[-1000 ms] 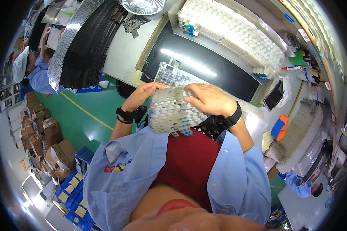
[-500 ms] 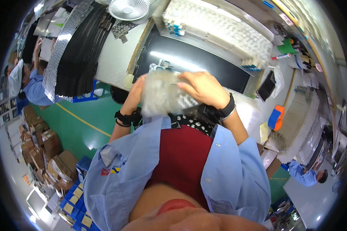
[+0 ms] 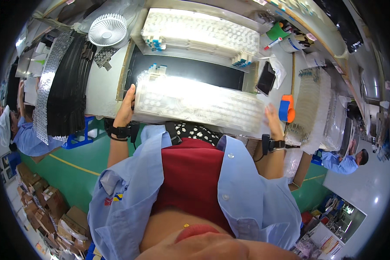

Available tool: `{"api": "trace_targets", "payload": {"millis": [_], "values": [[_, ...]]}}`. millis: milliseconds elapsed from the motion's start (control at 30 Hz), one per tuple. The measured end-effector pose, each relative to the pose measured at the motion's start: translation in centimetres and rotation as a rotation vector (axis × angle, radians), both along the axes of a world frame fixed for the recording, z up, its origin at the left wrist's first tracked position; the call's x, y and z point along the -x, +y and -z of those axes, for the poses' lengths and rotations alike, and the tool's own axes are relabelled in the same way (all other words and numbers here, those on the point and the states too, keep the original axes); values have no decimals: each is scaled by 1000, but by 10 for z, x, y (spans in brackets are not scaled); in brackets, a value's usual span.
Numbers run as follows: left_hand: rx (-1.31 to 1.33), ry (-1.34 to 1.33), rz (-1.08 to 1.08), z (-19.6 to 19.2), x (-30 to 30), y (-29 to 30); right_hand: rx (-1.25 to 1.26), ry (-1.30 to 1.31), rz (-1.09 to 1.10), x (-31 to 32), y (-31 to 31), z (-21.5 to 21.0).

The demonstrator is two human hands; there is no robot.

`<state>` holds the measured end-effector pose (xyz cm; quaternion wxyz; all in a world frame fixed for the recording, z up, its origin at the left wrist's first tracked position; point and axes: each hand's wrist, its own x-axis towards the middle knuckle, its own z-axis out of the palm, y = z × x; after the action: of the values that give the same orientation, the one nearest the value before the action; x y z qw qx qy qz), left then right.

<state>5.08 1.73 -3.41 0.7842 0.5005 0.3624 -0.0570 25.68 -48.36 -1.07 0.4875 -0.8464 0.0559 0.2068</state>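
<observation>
A stack of clear keyboard membranes (image 3: 199, 100), with pale blue-tipped tails at its upper left, is stretched out flat in front of me above the bench's near edge. At its left end, my left hand (image 3: 126, 107) grips the edge, thumb up along the side and the other fingers hidden. By the right end is my right hand (image 3: 274, 123), its fingers raised and smeared by motion; whether they grip the edge does not show. Behind lies a dark work surface (image 3: 190, 69), and beyond it a tray holds more clear membranes (image 3: 199, 28) with blue tails.
Left of the work surface stand a white fan (image 3: 108, 30) and a stack of black sheets (image 3: 69, 86). A dark phone (image 3: 266, 78), an orange-and-blue tape dispenser (image 3: 286, 108) and another membrane pile (image 3: 307, 104) sit to the right. Co-workers are at both sides.
The membranes, bunched and blurred between my hands before, now lie spread out lengthwise. My hands have moved apart, left hand leftward and right hand to the right and lower. The view has shifted.
</observation>
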Motion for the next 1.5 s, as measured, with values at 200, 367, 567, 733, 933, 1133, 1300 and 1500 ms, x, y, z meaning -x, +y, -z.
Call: {"api": "trace_targets", "payload": {"millis": [200,367,567,733,933,1133,1300,1500], "values": [[4,-203,-6,-10,-25,-9,-805,449,204,37,27,57],[-83,-345,-1,-40,-34,-9,-1024,334,180,20,51,23],[-158,-173,174,-7,-21,7,-586,428,73,-6,43,33],[-255,-164,39,-10,-5,-3,-798,372,31,-2,44,25],[-239,173,-41,-18,-25,-7,-1131,696,-78,-22,20,56],[-83,-87,69,14,-31,7,-629,395,240,-29,43,55],[127,-173,8,2,-22,-1,-577,411,149,-28,45,59],[-145,-255,53,-29,-16,-13,-538,407,80,-15,26,63]]}}
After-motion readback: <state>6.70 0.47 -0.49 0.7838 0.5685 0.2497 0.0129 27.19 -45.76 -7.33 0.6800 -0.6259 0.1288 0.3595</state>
